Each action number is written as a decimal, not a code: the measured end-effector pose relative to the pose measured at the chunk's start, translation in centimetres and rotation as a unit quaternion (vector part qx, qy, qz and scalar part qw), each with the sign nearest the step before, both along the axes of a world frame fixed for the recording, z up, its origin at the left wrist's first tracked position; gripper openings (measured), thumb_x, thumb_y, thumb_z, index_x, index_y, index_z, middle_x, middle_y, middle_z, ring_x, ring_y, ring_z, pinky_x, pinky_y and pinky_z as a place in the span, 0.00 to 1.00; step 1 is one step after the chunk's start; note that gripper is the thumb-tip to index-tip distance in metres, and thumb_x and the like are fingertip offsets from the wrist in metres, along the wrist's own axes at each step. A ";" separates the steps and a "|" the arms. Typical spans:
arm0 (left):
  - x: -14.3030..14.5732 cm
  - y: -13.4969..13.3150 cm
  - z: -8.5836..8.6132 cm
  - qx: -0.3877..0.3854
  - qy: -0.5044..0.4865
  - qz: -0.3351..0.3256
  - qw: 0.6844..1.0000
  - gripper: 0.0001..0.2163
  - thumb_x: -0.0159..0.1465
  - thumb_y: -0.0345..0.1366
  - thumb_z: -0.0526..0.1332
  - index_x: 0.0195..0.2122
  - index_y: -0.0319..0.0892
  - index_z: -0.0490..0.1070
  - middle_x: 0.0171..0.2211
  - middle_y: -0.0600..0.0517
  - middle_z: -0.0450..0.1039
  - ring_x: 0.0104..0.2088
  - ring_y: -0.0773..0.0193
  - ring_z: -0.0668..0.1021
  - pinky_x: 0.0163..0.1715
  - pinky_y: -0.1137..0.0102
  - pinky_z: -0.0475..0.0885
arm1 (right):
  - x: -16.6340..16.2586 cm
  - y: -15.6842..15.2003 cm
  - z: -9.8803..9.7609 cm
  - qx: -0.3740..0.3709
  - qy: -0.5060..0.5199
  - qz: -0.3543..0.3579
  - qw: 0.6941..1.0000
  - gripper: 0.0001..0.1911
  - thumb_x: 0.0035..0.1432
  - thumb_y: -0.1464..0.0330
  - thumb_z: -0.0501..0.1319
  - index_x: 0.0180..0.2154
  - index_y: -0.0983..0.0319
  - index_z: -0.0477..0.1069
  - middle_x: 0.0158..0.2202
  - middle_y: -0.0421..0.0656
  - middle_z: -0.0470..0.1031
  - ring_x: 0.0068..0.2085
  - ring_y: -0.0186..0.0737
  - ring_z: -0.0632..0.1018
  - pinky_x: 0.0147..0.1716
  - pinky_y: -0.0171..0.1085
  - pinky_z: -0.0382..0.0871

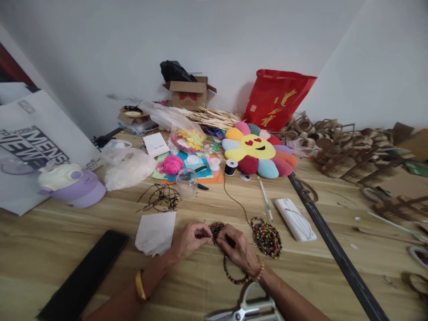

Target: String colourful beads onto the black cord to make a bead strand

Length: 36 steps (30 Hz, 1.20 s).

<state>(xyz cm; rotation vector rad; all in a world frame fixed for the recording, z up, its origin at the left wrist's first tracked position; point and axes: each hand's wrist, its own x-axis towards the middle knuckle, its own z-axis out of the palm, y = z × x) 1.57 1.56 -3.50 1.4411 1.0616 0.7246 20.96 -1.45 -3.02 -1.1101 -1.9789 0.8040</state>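
Both my hands meet over a small piece of multicoloured beadwork [216,229] on the wooden table [334,285]. My left hand [191,239] pinches its left edge with curled fingers. My right hand [238,248] is closed on its right side, and a loose strand of beads [230,275] hangs down under that wrist. A finished oval beaded piece [267,238] lies just right of my right hand. A thin black thread [236,200] runs from it up to a black spool [230,167].
White paper [155,233] lies left of my left hand, a black flat object [83,278] further left. Scissors [245,307] sit at the near edge. A white case [295,219], a clear jar [187,182], a flower cushion [256,150] and craft clutter lie beyond.
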 end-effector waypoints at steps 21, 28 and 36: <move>0.0 0.0 0.4 0.002 -0.008 -0.003 1.000 0.04 0.49 0.31 0.65 0.25 0.37 0.74 0.25 0.51 0.74 0.27 0.67 0.74 0.29 0.74 0.69 | -0.1 0.0 0.1 0.003 0.001 -0.008 1.000 0.06 0.59 0.72 0.56 0.29 0.62 0.66 0.26 0.40 0.69 0.27 0.34 0.70 0.27 0.31 0.62; 0.0 -0.1 0.1 0.005 0.008 -0.001 1.000 0.04 0.49 0.31 0.65 0.26 0.37 0.74 0.26 0.50 0.75 0.28 0.66 0.75 0.30 0.73 0.70 | 0.0 0.0 0.3 -0.004 -0.009 -0.001 1.000 0.06 0.59 0.72 0.57 0.28 0.62 0.66 0.27 0.40 0.69 0.28 0.34 0.70 0.27 0.31 0.62; 0.1 -0.2 0.4 0.009 0.005 -0.003 1.000 0.05 0.49 0.33 0.66 0.25 0.37 0.74 0.26 0.50 0.75 0.28 0.65 0.75 0.31 0.73 0.70 | 0.0 0.1 0.1 0.003 0.000 0.008 1.000 0.06 0.60 0.71 0.57 0.29 0.62 0.68 0.27 0.41 0.70 0.28 0.35 0.71 0.28 0.32 0.64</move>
